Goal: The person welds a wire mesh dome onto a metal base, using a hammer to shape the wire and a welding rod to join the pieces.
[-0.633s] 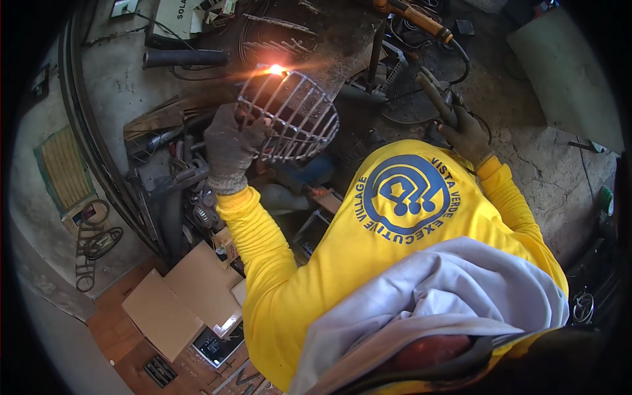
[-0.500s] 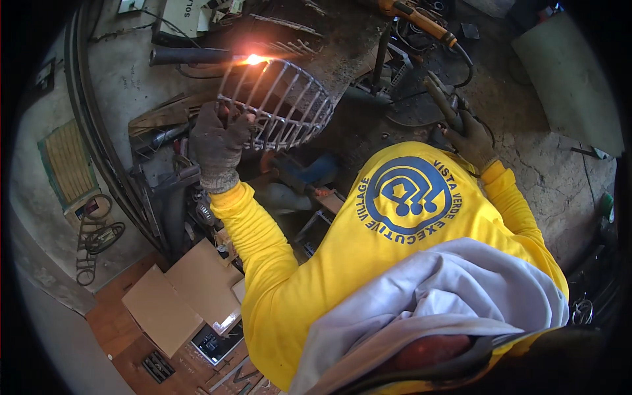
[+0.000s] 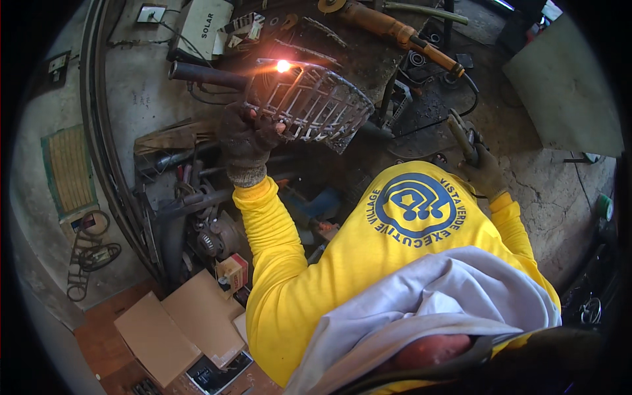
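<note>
My left hand (image 3: 250, 138), in a dark knitted glove, is closed around the near edge of a curved metal-bar basket (image 3: 316, 105). Its bars bow out to the right, and the whole piece is held tilted. On its upper rim burns a bright orange-white spot (image 3: 283, 66). A dark pipe (image 3: 207, 76) runs up to the basket's left end. My right hand (image 3: 484, 171), also gloved, is wrapped round what looks like a welding electrode holder (image 3: 463, 137), whose jaws point up and left, well apart from the basket.
An orange angle grinder (image 3: 388, 33) with a black cord lies on the dark workbench (image 3: 368, 66). Behind the basket is a pale box (image 3: 201, 29). A large metal sheet (image 3: 566, 82) leans at far right. Flattened cardboard (image 3: 161, 336) and assorted tools lie lower left.
The basket has been turned in my left hand, showing its bars at another angle, and sits farther right in the picture. My right hand keeps its grip. The view has shifted slightly.
</note>
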`<state>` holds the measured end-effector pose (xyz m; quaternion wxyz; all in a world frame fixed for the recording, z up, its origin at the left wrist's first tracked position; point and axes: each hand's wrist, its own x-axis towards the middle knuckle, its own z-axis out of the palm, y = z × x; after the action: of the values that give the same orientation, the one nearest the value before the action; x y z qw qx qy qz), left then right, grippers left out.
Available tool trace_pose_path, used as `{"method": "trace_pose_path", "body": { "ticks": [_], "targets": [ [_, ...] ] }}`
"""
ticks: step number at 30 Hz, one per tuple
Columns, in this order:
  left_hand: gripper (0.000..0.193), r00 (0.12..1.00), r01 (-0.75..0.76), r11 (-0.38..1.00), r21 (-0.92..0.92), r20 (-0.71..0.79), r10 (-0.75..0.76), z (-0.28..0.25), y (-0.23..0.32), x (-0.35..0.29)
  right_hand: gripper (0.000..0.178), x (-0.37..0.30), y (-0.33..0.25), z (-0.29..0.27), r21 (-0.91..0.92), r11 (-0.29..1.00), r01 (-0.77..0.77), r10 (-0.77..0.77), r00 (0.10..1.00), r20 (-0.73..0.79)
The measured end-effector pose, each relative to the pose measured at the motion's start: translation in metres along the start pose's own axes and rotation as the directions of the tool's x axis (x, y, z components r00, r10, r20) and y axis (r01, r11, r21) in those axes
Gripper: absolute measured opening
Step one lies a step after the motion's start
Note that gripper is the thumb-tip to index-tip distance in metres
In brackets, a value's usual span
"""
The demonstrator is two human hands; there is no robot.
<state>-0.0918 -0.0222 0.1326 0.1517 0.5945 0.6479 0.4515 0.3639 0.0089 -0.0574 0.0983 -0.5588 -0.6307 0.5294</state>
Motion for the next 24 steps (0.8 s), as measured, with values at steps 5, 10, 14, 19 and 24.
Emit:
{"method": "trace_pose_path", "body": {
  "ticks": [5, 10, 14, 19, 24],
  "targets": [
    [0.05, 0.997, -0.005, 1.0, -0.001, 0.073, 0.005, 0.012, 0.006, 0.009, 0.06, -0.019, 0.023, 0.0, -0.001, 1.0, 0.0, 0.0, 0.98, -0.199],
    [0.041, 0.992, -0.085, 0.971, 0.223, 0.108, 0.062, 0.023, 0.01, 0.017, 0.057, -0.027, 0.048, -0.017, -0.119, 0.993, -0.022, -0.024, 0.931, -0.364],
    [0.038, 0.986, -0.124, 0.968, 0.219, 0.135, 0.096, 0.033, 0.004, 0.017, 0.055, -0.027, 0.043, -0.053, -0.062, 0.998, -0.012, -0.027, 0.809, -0.588],
    [0.052, 0.985, -0.041, 0.984, 0.174, 0.171, 0.011, 0.041, 0.004, 0.007, 0.052, -0.011, 0.022, -0.127, -0.122, 0.992, 0.01, -0.107, 0.558, -0.823],
    [0.053, 0.988, -0.005, 0.946, 0.324, 0.147, -0.045, 0.034, -0.005, -0.007, 0.049, 0.046, -0.013, -0.198, 0.046, 0.888, 0.457, -0.141, 0.367, -0.92]
  ]
}}
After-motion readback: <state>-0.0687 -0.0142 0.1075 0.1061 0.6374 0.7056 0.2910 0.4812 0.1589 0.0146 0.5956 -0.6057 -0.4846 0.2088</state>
